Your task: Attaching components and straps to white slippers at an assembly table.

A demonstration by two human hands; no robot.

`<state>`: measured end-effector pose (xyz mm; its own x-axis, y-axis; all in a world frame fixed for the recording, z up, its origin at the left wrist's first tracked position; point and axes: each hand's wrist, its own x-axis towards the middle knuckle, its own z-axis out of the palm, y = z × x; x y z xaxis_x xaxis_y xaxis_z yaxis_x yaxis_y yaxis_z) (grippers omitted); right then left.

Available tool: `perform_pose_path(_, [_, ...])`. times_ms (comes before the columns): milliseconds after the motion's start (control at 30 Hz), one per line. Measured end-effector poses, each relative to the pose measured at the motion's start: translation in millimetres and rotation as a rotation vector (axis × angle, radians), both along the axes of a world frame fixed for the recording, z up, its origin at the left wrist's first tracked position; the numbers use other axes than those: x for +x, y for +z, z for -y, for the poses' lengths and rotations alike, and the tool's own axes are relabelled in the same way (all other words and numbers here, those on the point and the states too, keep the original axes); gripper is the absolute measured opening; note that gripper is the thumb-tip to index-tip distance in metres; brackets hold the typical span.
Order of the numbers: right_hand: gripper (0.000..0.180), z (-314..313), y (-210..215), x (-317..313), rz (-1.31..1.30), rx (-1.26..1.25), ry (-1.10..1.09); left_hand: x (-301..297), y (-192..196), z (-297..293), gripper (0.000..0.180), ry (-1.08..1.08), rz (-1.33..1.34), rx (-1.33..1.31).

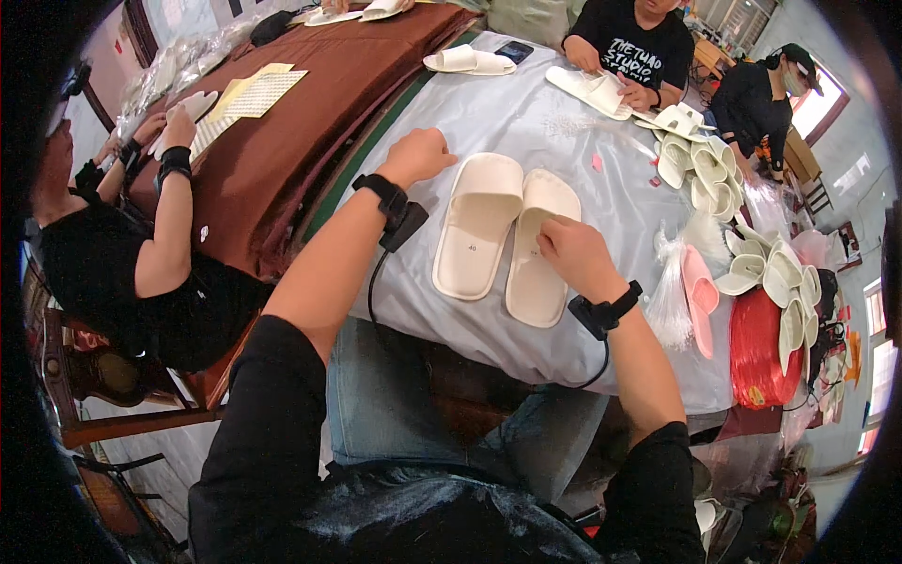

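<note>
Two cream slippers lie side by side on the grey-white sheet in front of me, toes pointing away. The left slipper (pixel 467 249) sits a little farther off than the right slipper (pixel 537 291). My left hand (pixel 420 156) is closed, just left of the left slipper's strap and apart from it; its palm is hidden. Over the right slipper's footbed, near its strap, my right hand (pixel 575 252) has its fingers curled together. Whatever those fingertips may hold is too small or covered to make out. Both wrists wear black straps with small devices.
At right lie a pink slipper (pixel 699 299), clear plastic bags (pixel 670 291), a red bundle (pixel 759 352) and piled cream slippers (pixel 780 273). Across the table a person handles a slipper (pixel 592 91). Another pair (pixel 470 61) lies beside a phone (pixel 514 51). People work at the brown-covered table (pixel 376 56).
</note>
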<state>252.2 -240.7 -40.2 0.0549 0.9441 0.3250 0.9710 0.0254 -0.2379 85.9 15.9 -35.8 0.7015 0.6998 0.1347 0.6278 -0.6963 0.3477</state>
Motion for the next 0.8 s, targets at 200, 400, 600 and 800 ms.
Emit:
perform_pose_path(200, [0.012,2,-9,-8,0.173,0.068,-0.022,38,-7,-32,0.036,-0.082,0.071,-0.354])
perform_pose_path(400, [0.012,6,-11,-11,0.149,0.124,-0.014,50,-23,-32,0.034,-0.09,0.163,-0.394])
perform_pose_path(600, [0.007,1,-17,-5,0.141,0.163,0.051,64,-23,-35,0.029,-0.03,0.03,-0.223])
perform_pose_path(800, [0.013,1,-23,0,0.106,0.165,0.07,63,-13,-29,0.017,0.007,0.068,-0.145])
